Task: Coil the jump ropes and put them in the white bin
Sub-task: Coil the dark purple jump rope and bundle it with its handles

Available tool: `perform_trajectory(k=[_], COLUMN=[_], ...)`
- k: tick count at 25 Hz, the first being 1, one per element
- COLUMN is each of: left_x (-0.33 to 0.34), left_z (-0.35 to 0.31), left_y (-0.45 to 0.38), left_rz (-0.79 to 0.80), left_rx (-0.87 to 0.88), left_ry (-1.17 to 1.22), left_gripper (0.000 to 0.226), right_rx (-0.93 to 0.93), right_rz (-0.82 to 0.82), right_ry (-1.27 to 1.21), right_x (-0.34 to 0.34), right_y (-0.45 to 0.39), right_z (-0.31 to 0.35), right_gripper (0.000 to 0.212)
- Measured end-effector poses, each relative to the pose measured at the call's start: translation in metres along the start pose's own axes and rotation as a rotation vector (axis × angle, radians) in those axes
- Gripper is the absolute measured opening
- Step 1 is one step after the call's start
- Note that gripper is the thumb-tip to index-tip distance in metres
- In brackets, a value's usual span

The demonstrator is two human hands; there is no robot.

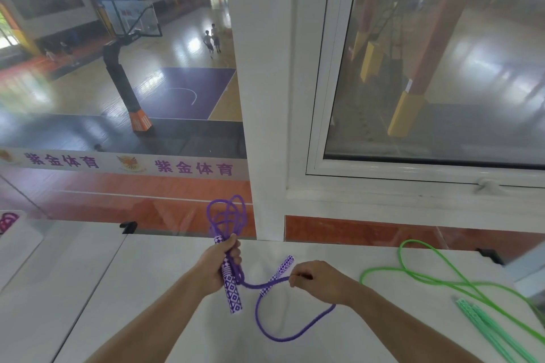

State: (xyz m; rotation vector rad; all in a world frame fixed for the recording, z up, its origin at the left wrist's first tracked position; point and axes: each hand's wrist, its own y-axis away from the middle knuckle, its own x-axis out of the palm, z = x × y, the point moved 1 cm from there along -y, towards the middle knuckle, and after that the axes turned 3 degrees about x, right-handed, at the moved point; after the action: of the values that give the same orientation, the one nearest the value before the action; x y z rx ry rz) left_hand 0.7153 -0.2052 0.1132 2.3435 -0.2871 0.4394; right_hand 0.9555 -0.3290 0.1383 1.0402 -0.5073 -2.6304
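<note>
- Both forearms reach in from the bottom edge over the white table [147,289].
- Left hand [216,267] is wrapped around one patterned handle [231,293] of the purple jump rope [295,333], together with a bundle of loops that stands up just beyond its fingers.
- Right hand [317,278] pinches the purple cord; the second handle [278,272] lies just to its left, between the two hands, and a slack loop hangs on the table below its wrist.
- My read is that this rope is mostly coiled: only the loose tail and second handle remain to be wound in.
- Right of the right hand, well apart, the green jump rope [427,277] lies uncoiled, so it is still to do.
- Far left of the left hand, a pink rope [7,222] rests in what may be the white bin [20,240]; I cannot tell for sure.
</note>
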Motion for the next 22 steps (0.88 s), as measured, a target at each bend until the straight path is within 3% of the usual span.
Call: perform_trajectory(k=[5, 8, 12, 15, 18, 20, 22], left_x=[0.033, 0.047, 0.049, 0.037, 0.011, -0.010, -0.026], left_z=[0.030, 0.042, 0.045, 0.041, 0.034, 0.027, 0.016], left_y=[0.029, 0.041, 0.045, 0.040, 0.035, 0.029, 0.021], left_rz=[0.171, 0.252, 0.274, 0.305, 0.375, 0.324, 0.166], left_rx=[-0.064, -0.097, -0.115, -0.180, -0.229, -0.200, -0.096], left_ry=[-0.390, -0.351, -0.256, -0.474, -0.697, -0.575, -0.355], left_gripper=[0.019, 0.028, 0.009, 0.010, 0.015, 0.017, 0.020], right_rx=[-0.069, -0.058, -0.024, 0.018, 0.046, 0.091, 0.147], right_rz=[-0.132, -0.199, -0.274, -0.231, -0.308, -0.373, -0.424], right_ry=[0.020, 0.085, 0.122, 0.109, 0.090, 0.070, 0.041], right_x=[-0.003, 0.002, 0.003, 0.000, -0.015, -0.029, -0.038], right_y=[-0.014, -0.020, -0.023, -0.021, -0.018, -0.015, -0.010], right_z=[0.020, 0.025, 0.019, 0.005, -0.020, -0.041, -0.058], right_gripper=[0.020, 0.023, 0.023, 0.023, 0.028, 0.032, 0.033])
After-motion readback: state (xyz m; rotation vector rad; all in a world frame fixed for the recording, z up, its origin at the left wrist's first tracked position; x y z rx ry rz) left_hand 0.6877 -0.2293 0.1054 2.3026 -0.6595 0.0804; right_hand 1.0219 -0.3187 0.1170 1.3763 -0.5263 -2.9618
